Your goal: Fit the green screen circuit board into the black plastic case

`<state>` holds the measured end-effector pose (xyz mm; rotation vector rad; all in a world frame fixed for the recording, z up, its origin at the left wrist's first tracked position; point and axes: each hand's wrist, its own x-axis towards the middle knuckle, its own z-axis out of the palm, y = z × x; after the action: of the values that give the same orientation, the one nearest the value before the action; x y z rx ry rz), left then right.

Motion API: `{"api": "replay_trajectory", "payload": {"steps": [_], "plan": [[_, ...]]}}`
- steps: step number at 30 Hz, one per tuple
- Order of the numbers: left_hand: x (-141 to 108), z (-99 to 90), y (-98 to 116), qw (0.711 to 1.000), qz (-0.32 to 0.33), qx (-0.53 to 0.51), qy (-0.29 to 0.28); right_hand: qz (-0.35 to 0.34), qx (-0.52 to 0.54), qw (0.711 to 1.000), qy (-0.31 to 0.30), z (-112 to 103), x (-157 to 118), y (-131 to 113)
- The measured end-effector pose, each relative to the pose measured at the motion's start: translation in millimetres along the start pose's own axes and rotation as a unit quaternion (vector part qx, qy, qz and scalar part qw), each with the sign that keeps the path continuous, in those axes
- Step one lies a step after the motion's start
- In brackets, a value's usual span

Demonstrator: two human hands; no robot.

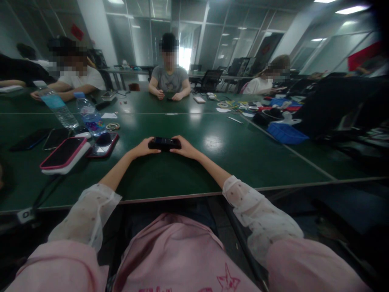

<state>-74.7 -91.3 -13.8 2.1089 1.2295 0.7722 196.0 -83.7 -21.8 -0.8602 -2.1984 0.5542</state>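
Note:
A black handheld device with a small lit screen is held low over the green table, straight in front of me. My left hand grips its left end, fingers behind and thumb along the near side. At the other end my right hand holds it the same way. The device lies level, its screen side facing up. Whether its underside touches the table I cannot tell. What exactly the device is does not show clearly.
To the left lie a pink-edged phone on a white block, further phones, and two bottles, a clear one and a blue-capped one. A blue tray and tangled cables stand right. A person sits opposite; others sit left and right.

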Motion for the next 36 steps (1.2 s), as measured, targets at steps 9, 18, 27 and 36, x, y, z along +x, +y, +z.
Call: {"api": "replay_trajectory", "payload": {"steps": [9,18,27,36], "plan": [[-0.6,-1.1,1.7,1.000,0.003,0.005,-0.008,0.004,-0.009,1.000,-0.006,-0.4,-0.3,-0.5],[-0.6,-0.4,2.4,1.000,0.000,0.001,-0.005,0.010,-0.010,1.000,-0.006,0.9,0.3,1.1],[-0.2,1.3,-1.0,1.000,-0.001,-0.009,0.006,0.003,0.009,1.000,0.005,4.2,0.4,4.7],[-0.9,2.1,-2.3,1.000,-0.009,-0.026,0.011,0.013,0.026,0.999,0.016,2.7,-0.2,0.5]]}}
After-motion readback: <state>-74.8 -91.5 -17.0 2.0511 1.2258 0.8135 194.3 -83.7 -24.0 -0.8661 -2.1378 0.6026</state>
